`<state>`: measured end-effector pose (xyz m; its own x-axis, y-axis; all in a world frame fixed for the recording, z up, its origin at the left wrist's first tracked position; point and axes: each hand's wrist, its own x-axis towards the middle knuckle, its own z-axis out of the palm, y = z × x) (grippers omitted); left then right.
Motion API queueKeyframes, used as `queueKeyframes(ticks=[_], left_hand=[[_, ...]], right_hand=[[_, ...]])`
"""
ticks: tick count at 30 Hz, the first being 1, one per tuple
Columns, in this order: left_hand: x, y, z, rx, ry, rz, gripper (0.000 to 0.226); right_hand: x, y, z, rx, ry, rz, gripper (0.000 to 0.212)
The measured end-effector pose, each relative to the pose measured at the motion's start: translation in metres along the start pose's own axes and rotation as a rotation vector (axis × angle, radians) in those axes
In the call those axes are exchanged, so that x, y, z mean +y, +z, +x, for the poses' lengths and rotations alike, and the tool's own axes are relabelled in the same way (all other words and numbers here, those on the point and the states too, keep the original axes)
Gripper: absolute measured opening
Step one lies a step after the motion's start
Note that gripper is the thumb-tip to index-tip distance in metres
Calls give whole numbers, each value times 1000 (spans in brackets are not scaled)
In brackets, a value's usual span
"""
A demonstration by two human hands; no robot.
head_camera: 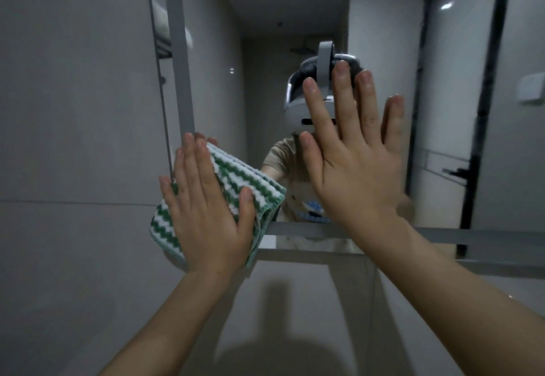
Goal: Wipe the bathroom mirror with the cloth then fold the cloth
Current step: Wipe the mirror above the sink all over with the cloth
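While my left hand [206, 207] lies flat and spread on the green-and-white striped cloth [236, 187], pressing it against the lower left corner of the mirror [265, 95], the wiping step is in hand and the folding has not begun. That grip pinches nothing: the fingers are straight and close together, the thumb out to the side, and the cloth is pinned between palm and glass, doubled over with a loose corner hanging below my wrist. My right hand [356, 163] is empty, fingers spread wide, and seems to rest flat on the glass higher up and to the right, probably to steady me. I judge most of the pane unwiped from here, so the next move calls for sliding the cloth up or across under even pressure without letting the hanging corner bunch. The cloth already overlaps the left frame edge [182, 80] and sits just above the bottom frame rail [309, 229], so there is no room left or down; open glass lies above and to the right. My own right hand stands in that path and would have to lift off first. The tiled wall [73, 110] borders the mirror on the left.
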<state>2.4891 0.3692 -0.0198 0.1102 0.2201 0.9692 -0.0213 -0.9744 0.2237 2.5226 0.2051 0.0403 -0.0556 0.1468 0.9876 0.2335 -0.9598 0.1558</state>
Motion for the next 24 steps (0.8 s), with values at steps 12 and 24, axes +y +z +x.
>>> queueKeyframes(ticks=[12,24], left_hand=[[16,-5,58,4,-101,-8,71],[48,-24,249,37,-72,8,74]], right_hand=[[5,-8,6,-63,-49,24,50],[42,-12,196,-136,-171,3,54]])
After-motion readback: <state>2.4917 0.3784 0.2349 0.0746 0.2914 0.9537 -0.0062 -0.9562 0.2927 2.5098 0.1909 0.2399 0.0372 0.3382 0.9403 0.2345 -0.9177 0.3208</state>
